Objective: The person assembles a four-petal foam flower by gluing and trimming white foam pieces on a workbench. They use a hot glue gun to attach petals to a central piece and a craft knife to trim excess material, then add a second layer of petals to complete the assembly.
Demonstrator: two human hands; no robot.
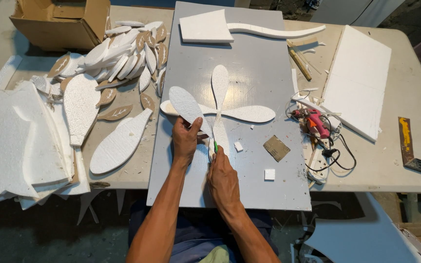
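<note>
1. A slip of the cutter is judged the main risk: the green-handled tool is held by the right hand just beside the left hand, so fingers could be nicked if the blade jumps out of the foam.
2. The thin neck of the foam petal could be snapped, since it is lifted at a tilt while its lower end is pressed near the cut.
3. The flat foam cross lying on the grey board could be scored or shifted, as the cut is made right on top of it.
4. The left hand is seen palm down, fingers closed around the lower end of the petal, with the petal rising up and to the left.
5. The right hand is curled into a fist-like grip on the cutter, knuckles up, wrist straight, forearm coming in from the lower edge.
6. The glue gun and its tangled cable are left well to the right, where a sleeve could be snagged.
</note>
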